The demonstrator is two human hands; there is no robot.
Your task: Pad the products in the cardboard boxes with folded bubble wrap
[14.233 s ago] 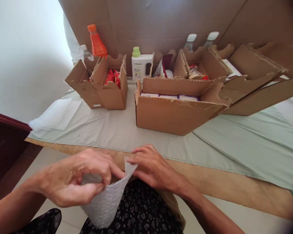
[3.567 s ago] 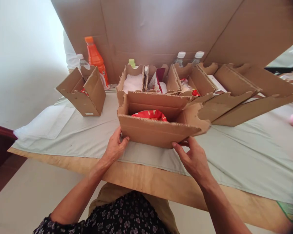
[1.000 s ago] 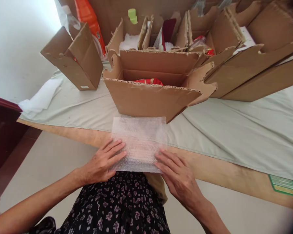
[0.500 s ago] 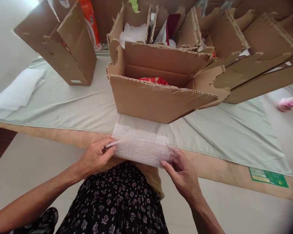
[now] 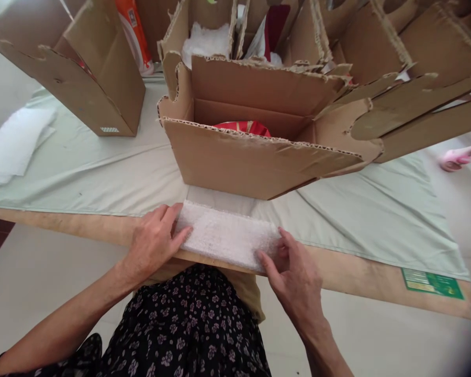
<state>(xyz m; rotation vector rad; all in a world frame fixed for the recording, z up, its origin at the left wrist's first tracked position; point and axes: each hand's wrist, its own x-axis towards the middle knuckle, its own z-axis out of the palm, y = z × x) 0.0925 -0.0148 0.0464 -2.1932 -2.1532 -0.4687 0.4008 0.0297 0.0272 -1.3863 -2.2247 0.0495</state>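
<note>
A white strip of folded bubble wrap (image 5: 223, 235) lies flat along the front edge of the table. Its left end is between the thumb and fingers of my left hand (image 5: 155, 238). At the right end, the thumb and fingertips of my right hand (image 5: 296, 272) grip it in the same way. Just behind the wrap stands an open cardboard box (image 5: 243, 165) with a torn rim, and a red packet (image 5: 245, 127) shows inside it.
Several open cardboard holders (image 5: 361, 52) stand behind and to the right. Another box (image 5: 98, 89) is at the left, beside an orange bottle (image 5: 135, 39). White sheets (image 5: 18, 141) lie far left. A green label (image 5: 432, 283) is on the right front edge.
The loose upper flap of the bubble wrap now lies flat. My left hand has moved from pinching that flap to holding the left end. The view has shifted slightly.
</note>
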